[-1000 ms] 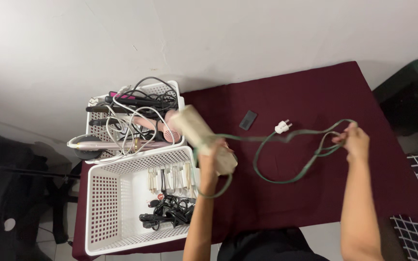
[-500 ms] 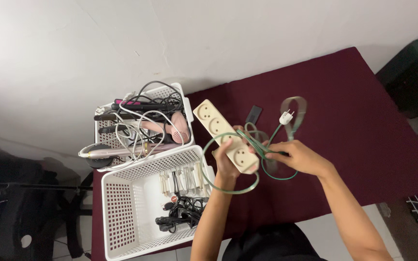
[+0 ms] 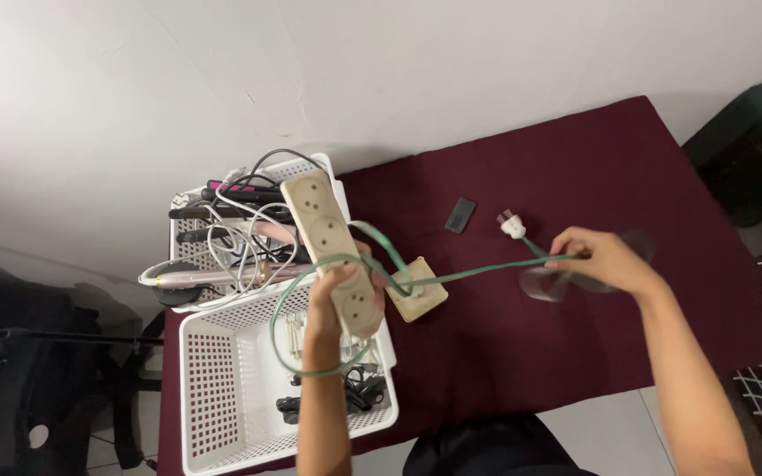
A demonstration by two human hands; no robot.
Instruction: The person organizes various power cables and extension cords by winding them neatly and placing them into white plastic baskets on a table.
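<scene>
My left hand (image 3: pixel 332 295) grips a beige power strip (image 3: pixel 324 238) with several sockets, held over the seam between two white baskets. Its green cable (image 3: pixel 451 273) loops around the strip and my wrist, then runs right to my right hand (image 3: pixel 606 260), which pinches it near the white plug (image 3: pixel 511 225). The cable's far end blurs beside that hand. A small beige socket block (image 3: pixel 421 300) lies on the maroon cloth (image 3: pixel 575 176) under the cable.
The far white basket (image 3: pixel 332 176) holds tangled cords and hair tools. The near white basket (image 3: pixel 213 388) holds black cables and metal pieces. A small dark rectangle (image 3: pixel 460 214) lies on the cloth. A dark object (image 3: pixel 760 141) stands at the right; a black chair (image 3: pixel 37 379) at the left.
My right hand has swung out to the right, pulling the green cable taut from the strip. The left hand has kept hold of the power strip, now turned more upright.
</scene>
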